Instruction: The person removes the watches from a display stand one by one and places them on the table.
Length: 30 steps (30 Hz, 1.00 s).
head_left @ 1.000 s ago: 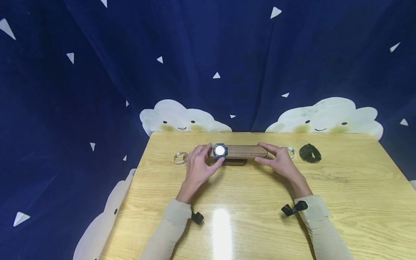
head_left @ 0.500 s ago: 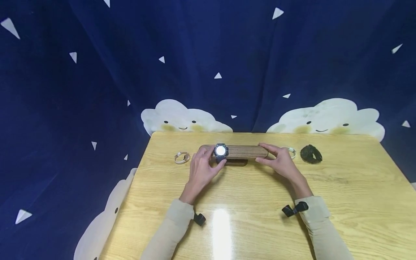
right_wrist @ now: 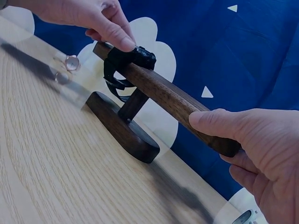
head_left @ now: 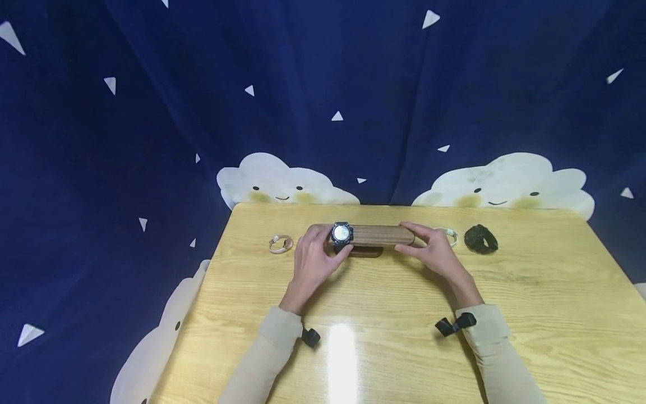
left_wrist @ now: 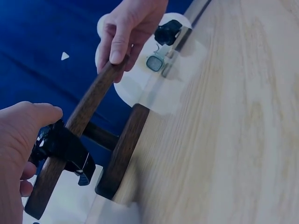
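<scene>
A dark wooden watch stand has a horizontal bar on a short post above a flat base. Around the bar's left part hangs a black watch, dial up, its strap ends dangling apart below in the left wrist view. My left hand pinches this watch between thumb and fingers. At the bar's other end, my right hand holds the wood, thumb in front and fingers behind and below. The left fingertips are partly hidden behind the watch.
A light-strapped watch lies left of the stand. To the right, a white watch is partly behind my right hand, with another black watch beyond it. A dark blue curtain hangs behind the wooden table.
My left hand has shifted slightly right along the bar, uncovering the bar's left end and the light-strapped watch. The black watch and my right hand stay nearly in place.
</scene>
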Motion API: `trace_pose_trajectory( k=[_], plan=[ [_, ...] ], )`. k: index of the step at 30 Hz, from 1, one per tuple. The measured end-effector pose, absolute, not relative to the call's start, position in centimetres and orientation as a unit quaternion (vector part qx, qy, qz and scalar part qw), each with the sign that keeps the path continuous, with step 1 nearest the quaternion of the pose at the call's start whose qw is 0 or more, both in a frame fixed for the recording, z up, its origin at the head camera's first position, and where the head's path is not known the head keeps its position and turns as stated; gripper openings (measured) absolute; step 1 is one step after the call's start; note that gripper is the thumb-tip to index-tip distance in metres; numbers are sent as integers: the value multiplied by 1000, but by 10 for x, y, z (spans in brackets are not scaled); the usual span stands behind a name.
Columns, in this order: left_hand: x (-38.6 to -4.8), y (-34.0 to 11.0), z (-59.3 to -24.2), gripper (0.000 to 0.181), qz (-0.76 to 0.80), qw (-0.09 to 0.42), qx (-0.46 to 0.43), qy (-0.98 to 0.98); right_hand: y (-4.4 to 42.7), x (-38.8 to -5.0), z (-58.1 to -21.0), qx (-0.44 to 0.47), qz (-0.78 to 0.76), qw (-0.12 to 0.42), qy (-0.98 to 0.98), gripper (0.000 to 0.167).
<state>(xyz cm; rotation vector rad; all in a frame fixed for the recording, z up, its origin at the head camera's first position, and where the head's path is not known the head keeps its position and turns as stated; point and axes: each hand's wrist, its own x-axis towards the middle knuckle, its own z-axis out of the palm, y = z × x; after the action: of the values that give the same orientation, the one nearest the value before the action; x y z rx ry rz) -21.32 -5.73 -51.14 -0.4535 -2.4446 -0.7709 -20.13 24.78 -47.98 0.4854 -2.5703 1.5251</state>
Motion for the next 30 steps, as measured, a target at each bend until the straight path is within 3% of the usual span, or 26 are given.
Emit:
trace_pose_trajectory(
  k=[11,30],
  plan=[
    [-214,-49,-512,62,-270,265,-132,-916,248,-203,-481,168,510,56,-842,57],
    [-213,-54,-513,62,-288,267,-155,-906,249,-201,-478,158,503,46,-848,59]
  ],
)
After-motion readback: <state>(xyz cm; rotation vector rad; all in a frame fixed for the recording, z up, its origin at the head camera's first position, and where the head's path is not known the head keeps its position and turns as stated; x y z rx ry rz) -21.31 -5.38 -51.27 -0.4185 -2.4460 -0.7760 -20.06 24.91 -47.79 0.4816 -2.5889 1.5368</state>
